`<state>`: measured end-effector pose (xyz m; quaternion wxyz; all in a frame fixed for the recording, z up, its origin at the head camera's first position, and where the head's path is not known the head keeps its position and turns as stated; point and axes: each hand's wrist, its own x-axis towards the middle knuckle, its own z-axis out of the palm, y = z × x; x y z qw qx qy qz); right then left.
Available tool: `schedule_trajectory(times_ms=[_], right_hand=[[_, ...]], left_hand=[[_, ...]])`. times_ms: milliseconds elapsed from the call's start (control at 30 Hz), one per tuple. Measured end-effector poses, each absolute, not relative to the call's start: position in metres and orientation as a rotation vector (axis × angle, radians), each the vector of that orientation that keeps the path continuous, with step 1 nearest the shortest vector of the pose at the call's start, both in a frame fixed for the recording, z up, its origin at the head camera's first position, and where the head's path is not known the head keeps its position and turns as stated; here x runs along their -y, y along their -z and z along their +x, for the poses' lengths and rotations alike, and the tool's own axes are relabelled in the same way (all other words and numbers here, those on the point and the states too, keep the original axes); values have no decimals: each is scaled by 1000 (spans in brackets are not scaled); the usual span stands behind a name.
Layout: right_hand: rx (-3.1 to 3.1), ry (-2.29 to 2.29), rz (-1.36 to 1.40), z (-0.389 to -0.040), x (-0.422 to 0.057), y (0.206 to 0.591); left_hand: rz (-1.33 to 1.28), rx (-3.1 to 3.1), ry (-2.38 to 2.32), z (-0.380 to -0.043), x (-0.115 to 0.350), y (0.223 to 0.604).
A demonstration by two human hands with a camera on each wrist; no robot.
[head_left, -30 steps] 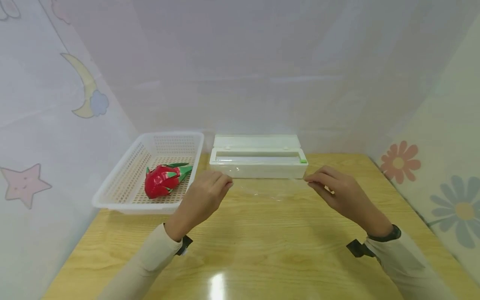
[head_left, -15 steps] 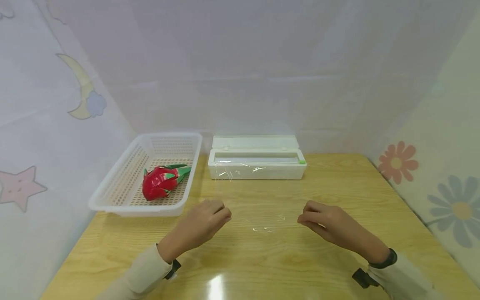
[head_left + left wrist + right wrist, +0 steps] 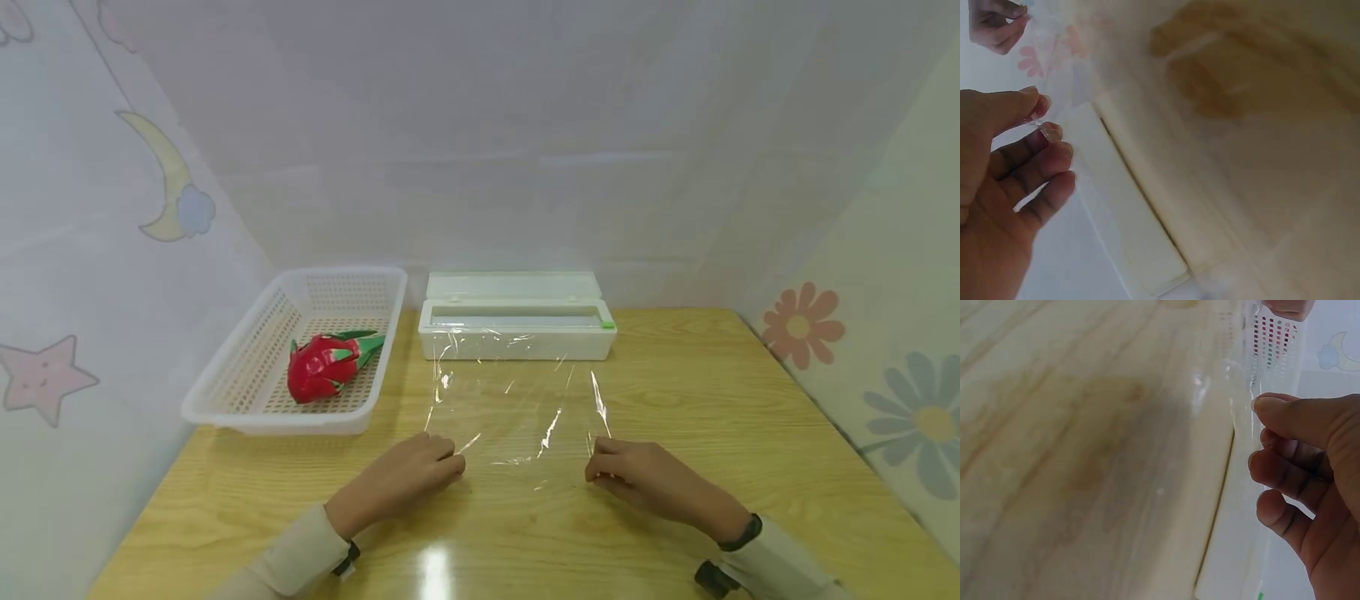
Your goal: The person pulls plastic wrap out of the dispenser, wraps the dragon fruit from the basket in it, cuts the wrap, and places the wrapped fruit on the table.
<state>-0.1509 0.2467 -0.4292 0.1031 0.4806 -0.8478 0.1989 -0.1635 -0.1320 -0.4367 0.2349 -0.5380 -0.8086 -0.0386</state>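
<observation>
A sheet of clear cling film (image 3: 517,408) stretches over the table from a white dispenser box (image 3: 517,345), whose lid stands raised at the back. My left hand (image 3: 408,477) pinches the film's near left corner between thumb and fingers; the left wrist view shows the bunched edge at the fingertips (image 3: 1041,115). On the other side my right hand (image 3: 648,482) pinches the near right corner, and the right wrist view has this hand (image 3: 1316,469) with thumb and forefinger on the film's edge. Inside the box a pale roll (image 3: 517,322) is partly visible.
Left of the box stands a white plastic basket (image 3: 225,400) with slotted walls, holding a red dragon fruit (image 3: 322,367) with green tips. A wooden table (image 3: 720,383) lies beneath, bounded by pale patterned cloth walls (image 3: 480,150). A green slider (image 3: 607,324) sits at the box's right end.
Both hands have drawn back from the box toward the person, pulling the film out into a longer sheet. The box, basket and dragon fruit have stayed put.
</observation>
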Motion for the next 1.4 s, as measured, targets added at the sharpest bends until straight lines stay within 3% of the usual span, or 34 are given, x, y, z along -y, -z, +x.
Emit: schedule_trajectory(times_ms=[767,1400], right_hand=[[2698,-680,1342,-146,-251,451],[2725,-777,1246,-145,-251,448]], left_hand=[[-1464,2488,46,-158,134,444],[-1380,2678,149,-148,137,442]])
